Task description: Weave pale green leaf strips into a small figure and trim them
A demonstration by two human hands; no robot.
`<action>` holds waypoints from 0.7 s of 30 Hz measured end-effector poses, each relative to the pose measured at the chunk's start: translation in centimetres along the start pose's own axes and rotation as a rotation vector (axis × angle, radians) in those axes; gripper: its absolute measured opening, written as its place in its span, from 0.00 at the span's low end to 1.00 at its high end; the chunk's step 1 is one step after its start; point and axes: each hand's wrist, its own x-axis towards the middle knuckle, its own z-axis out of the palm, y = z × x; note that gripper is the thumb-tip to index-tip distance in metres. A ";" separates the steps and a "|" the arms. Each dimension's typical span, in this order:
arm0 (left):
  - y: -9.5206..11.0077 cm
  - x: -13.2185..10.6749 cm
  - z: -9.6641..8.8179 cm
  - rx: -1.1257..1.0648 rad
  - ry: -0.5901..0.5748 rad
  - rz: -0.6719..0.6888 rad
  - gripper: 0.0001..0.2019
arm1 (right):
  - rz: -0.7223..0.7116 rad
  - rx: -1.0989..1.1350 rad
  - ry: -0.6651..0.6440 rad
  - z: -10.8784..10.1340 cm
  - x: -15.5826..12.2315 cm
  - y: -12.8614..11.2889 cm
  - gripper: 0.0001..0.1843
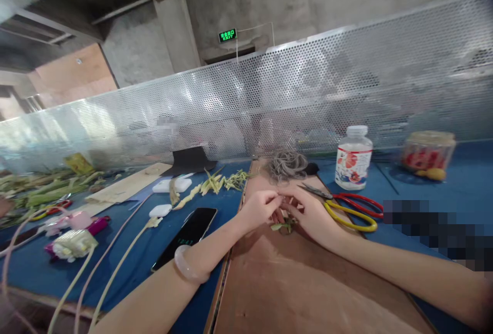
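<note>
My left hand and my right hand meet over a brown board, fingers pinched together on a small green plant piece with leaves. The fingertips touch each other just above the board. A pale bangle sits on my left wrist. A tangle of grey string lies just beyond my hands. Yellow-handled scissors and red-handled scissors lie right of my right hand.
A black phone lies on the blue table left of the board. Cut green stems, long pale stalks, a white flower, a capped bottle and a jar stand around. A perforated metal screen closes the back.
</note>
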 end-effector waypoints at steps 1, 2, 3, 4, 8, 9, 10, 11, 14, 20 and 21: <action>0.0 0.0 0.0 -0.008 0.001 0.000 0.15 | 0.019 0.010 -0.005 0.0 0.0 -0.1 0.14; -0.1 0.0 0.0 -0.015 0.002 -0.001 0.15 | 0.038 0.020 -0.014 0.0 0.0 -0.2 0.14; -0.1 0.0 0.0 -0.021 0.006 -0.001 0.14 | 0.055 0.032 -0.022 0.0 0.0 -0.3 0.14; -0.1 0.1 0.0 -0.025 0.011 0.000 0.14 | 0.068 0.044 -0.030 0.0 0.0 -0.4 0.14; 0.1 0.1 0.0 -0.029 0.024 0.023 0.14 | 0.062 0.077 -0.047 -0.1 0.1 -0.5 0.16; 0.1 0.1 0.0 -0.025 0.023 0.025 0.14 | 0.052 0.075 -0.049 -0.1 0.2 -0.5 0.17; 0.1 0.1 0.0 -0.018 0.021 0.023 0.14 | 0.043 0.069 -0.049 -0.1 0.2 -0.4 0.17; 0.1 0.1 0.0 -0.011 0.018 0.019 0.15 | 0.035 0.059 -0.043 -0.1 0.2 -0.3 0.16; -0.1 0.1 0.0 -0.001 0.008 0.004 0.15 | 0.017 0.030 -0.019 -0.1 0.2 -0.1 0.15; -0.2 0.1 0.1 -0.001 0.011 -0.001 0.15 | 0.021 0.008 -0.029 -0.2 0.2 -0.2 0.15; -0.2 0.1 0.1 -0.007 0.013 -0.003 0.15 | 0.019 0.005 -0.031 -0.2 0.1 -0.3 0.15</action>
